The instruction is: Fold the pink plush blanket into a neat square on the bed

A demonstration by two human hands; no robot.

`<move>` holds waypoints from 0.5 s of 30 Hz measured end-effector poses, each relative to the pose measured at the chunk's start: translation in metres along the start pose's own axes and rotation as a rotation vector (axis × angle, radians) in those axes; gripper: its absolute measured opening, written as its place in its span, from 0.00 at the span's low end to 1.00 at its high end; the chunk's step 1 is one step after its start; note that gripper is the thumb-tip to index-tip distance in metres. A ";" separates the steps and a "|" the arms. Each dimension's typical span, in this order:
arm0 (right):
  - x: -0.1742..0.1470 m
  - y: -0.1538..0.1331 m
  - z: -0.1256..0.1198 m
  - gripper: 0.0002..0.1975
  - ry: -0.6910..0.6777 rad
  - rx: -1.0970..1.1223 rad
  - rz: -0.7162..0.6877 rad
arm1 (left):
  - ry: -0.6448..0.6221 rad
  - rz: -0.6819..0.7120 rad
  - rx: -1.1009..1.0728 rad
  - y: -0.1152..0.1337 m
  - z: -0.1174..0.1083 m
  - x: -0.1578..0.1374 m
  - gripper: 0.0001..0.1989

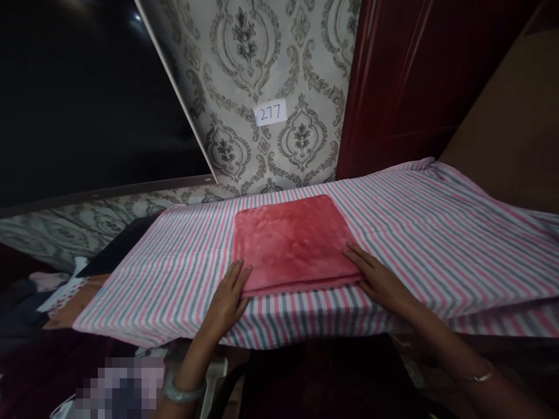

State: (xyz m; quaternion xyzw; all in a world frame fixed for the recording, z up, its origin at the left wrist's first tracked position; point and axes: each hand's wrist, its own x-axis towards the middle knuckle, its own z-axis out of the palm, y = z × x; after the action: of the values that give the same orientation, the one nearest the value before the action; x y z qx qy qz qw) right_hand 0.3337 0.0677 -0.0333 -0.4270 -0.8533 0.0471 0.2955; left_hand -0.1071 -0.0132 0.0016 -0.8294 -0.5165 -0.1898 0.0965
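- We laid the folded red cloth [292,242] flat on the striped sheet [437,233].
- Our left hand [227,299], grip apart, pressed the cloth's near-left corner.
- Our right hand [379,278], grip apart, pressed its near-right corner.

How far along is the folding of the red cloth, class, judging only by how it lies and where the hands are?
Done, it seems: the red cloth lies as a neat folded square on the striped sheet. In hand: the left hand lies flat at its near left corner and the right hand at its near right edge, fingers spread, gripping nothing. Left: probably only a last smoothing or lifting it away.
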 end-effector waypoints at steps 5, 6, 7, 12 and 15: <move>0.011 -0.003 0.001 0.38 0.099 -0.075 -0.009 | 0.075 -0.050 -0.011 -0.008 -0.005 0.009 0.33; 0.018 -0.004 -0.004 0.36 0.118 -0.077 -0.009 | 0.098 -0.065 -0.034 -0.010 -0.009 0.015 0.32; 0.026 -0.005 -0.011 0.33 0.139 -0.073 -0.008 | 0.127 -0.078 -0.068 -0.012 -0.016 0.023 0.30; 0.092 -0.026 -0.089 0.23 0.357 -0.019 0.024 | 0.369 -0.204 -0.300 -0.017 -0.094 0.085 0.18; 0.132 -0.049 -0.149 0.22 0.495 0.062 0.081 | 0.556 -0.314 -0.430 -0.017 -0.154 0.128 0.16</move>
State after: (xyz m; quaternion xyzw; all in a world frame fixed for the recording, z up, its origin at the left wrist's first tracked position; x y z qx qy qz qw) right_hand 0.3199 0.1105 0.1668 -0.4501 -0.7351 -0.0208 0.5065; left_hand -0.1054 0.0445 0.1942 -0.6584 -0.5397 -0.5239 0.0266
